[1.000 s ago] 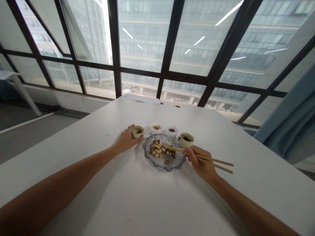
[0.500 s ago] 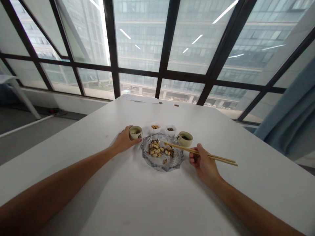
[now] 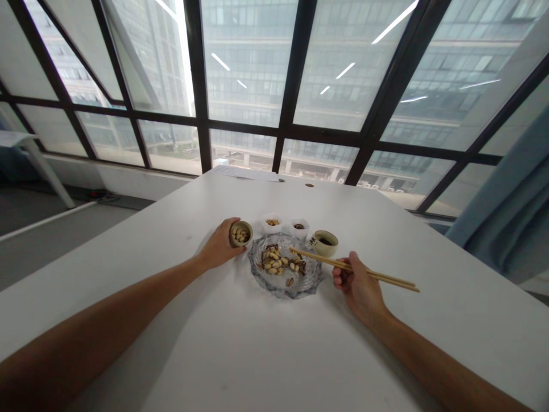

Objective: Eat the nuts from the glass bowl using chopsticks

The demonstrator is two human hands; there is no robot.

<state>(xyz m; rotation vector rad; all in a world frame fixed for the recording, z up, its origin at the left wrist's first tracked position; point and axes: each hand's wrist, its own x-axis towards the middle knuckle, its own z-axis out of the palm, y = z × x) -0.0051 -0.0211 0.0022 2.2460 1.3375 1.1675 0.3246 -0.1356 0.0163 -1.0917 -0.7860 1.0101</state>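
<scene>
Dark-framed windows [image 3: 249,68], white table [image 3: 274,355], blue curtain [image 3: 508,212] right, grey floor [image 3: 51,240] left

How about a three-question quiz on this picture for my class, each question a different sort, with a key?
1. True or false: the chopsticks are in the left hand.
2. Choose one. The opening of the small round cup held in one hand faces: A) away from the camera; B) toward the camera, showing its contents; C) straight down.
3. How many white containers stand just beyond the glass dish?

Key: 1. False; the right hand holds them. 2. B. 3. Two.
</scene>
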